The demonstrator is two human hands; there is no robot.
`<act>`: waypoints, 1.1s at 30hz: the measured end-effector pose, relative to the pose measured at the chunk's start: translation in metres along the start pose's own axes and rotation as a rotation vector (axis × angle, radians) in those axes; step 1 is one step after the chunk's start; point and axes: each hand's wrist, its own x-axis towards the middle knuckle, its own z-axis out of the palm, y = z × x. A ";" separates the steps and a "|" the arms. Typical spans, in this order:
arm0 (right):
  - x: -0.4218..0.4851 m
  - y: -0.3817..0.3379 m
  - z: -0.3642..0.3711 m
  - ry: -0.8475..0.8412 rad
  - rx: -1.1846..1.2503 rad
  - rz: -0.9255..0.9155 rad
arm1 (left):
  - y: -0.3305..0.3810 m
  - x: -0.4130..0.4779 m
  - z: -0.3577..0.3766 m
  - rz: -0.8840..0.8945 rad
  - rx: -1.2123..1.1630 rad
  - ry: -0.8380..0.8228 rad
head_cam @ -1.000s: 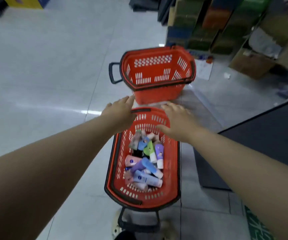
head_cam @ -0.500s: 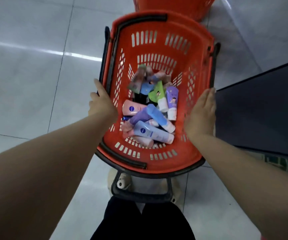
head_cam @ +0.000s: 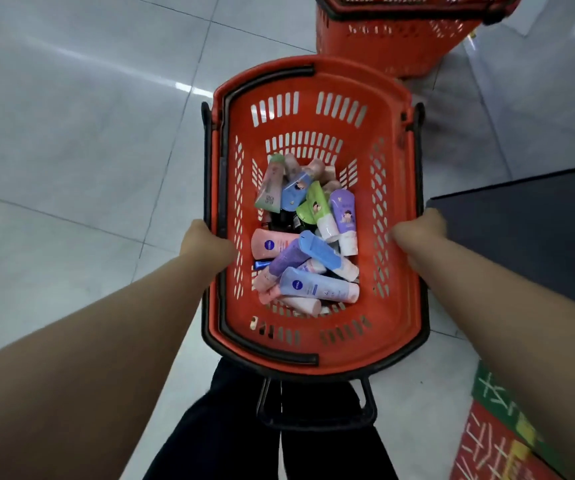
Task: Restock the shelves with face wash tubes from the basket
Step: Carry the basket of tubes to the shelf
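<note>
Left grip [head_cam: 208, 245] and right grip [head_cam: 417, 233] each clutch a side rim of the red basket [head_cam: 358, 76], its long axis running away from the person. Face wash tubes [head_cam: 308, 244] lie jumbled between them, nearer the left. Beyond stands a second basket [head_cam: 393, 39].

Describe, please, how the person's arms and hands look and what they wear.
The left forearm and right forearm are bare: no sleeves, gloves, watch or bracelet in view. The left hand and right hand are bare; their fingers are hidden by the basket, so rings cannot be judged.
</note>
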 end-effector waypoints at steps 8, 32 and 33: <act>-0.145 -0.099 -0.095 -0.096 -0.069 -0.194 | 0.031 -0.110 -0.152 0.096 -0.131 0.021; -0.242 -0.575 0.025 -0.350 -0.613 -0.802 | 0.134 0.014 -0.446 -0.069 -0.503 0.386; -0.250 -0.600 0.039 -0.374 -0.621 -0.826 | 0.136 0.020 -0.462 -0.087 -0.529 0.415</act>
